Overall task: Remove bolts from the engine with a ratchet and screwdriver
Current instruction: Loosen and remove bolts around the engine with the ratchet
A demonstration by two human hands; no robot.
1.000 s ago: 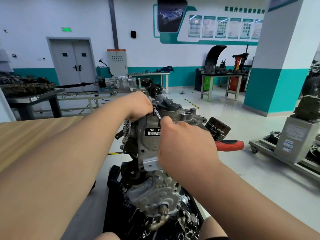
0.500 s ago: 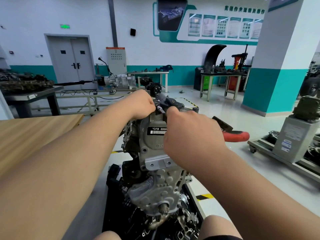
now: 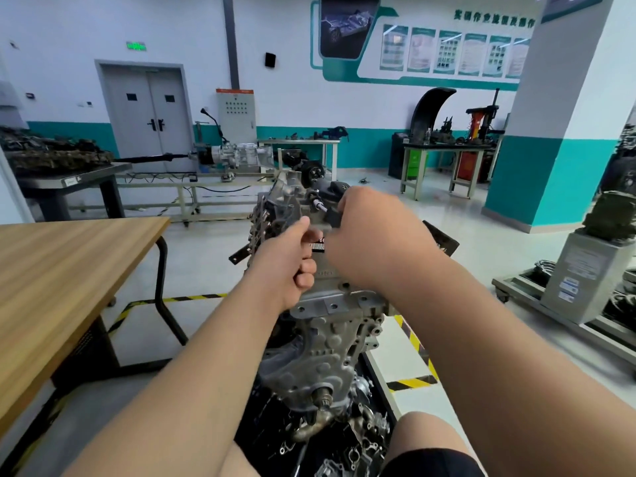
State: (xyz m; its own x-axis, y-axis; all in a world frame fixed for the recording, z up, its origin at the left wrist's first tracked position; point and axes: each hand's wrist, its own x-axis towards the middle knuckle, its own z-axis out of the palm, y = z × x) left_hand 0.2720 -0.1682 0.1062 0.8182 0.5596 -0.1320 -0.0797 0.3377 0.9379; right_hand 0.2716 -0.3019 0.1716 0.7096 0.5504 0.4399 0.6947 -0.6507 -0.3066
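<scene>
The grey engine stands upright on a black stand right in front of me. My right hand grips the ratchet near the engine's top; only its metal extension shaft and dark head show past my fingers, pointing into the upper casing. Its handle is hidden behind my hand. My left hand is curled into a fist with the thumb up, against the engine's front beside the barcode label. Nothing shows inside that fist. No screwdriver is in view.
A wooden table stands close on the left. Loose metal parts lie in a black tray below the engine. A grey unit on a wheeled cart and a teal pillar are on the right; yellow-black tape marks the floor.
My left hand has dropped from the ratchet head at the engine's top to the front by the label. My right hand swung up and left, and the red handle went out of sight.
</scene>
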